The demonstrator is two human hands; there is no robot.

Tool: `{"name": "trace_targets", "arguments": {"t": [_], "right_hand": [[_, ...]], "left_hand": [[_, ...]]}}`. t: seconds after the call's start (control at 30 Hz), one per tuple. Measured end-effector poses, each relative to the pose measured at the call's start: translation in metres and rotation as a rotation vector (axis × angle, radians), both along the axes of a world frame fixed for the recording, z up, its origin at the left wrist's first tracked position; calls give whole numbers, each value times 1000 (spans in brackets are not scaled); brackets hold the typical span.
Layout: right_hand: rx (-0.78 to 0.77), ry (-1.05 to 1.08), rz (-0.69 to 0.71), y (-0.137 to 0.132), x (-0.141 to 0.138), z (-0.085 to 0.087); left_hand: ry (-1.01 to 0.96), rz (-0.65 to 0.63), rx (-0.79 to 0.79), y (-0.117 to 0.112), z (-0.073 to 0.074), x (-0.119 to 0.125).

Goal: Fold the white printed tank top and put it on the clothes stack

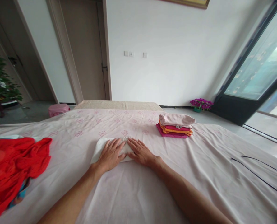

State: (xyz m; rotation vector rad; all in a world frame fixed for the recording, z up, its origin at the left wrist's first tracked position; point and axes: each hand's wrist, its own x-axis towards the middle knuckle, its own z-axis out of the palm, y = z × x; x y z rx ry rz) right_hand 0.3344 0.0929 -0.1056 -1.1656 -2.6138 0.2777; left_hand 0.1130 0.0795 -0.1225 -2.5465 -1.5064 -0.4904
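Note:
A white folded cloth (pixel 98 150), possibly a garment, lies flat on the pale pink sheet (pixel 119 193) in front of me. My left hand (pixel 112 153) rests palm down across its middle, with the fingers stretched out. On the cloth's right part lies my right hand (pixel 140 151), also flat with extended fingers. The two hands nearly meet at the thumbs and cover much of the cloth. To the right, beyond my right hand, sits a stack of folded clothes (pixel 175 127) in pink, orange and magenta.
Crumpled red clothing (pixel 17 165) lies at the left, with a blue patterned piece partly under it. Two thin black cords (pixel 257 174) cross the sheet at the right. A pink stool (pixel 58 109) and purple flowers (pixel 200 104) stand on the floor beyond.

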Motion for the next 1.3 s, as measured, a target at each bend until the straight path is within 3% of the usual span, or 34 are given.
{"name": "trace_targets", "arguments": {"t": [0.1, 0.3, 0.5, 0.63, 0.73, 0.9, 1.1, 1.2, 1.3], "right_hand": [[8, -27, -1, -1, 2, 1], [1, -33, 10, -1, 1, 2], [-9, -29, 7, -1, 1, 4], [-17, -3, 3, -2, 1, 6], [-24, 5, -2, -3, 0, 8], [18, -13, -14, -11, -4, 22], [171, -17, 16, -13, -30, 44], [173, -65, 29, -12, -49, 40], [135, -102, 32, -15, -66, 25]], "left_hand": [[-6, 90, -24, -2, 2, -3], [-57, 507, -81, 0, 13, -36], [-483, 661, -376, 15, 23, -81], [-864, 605, -525, 17, 24, -88], [-1020, 525, -515, 15, 22, -84], [-993, 459, -397, 15, 17, -80], [-982, 470, -377, 15, 16, -78], [-993, 452, -363, 15, 15, -77], [-1029, 445, -344, 16, 15, -77]]}}
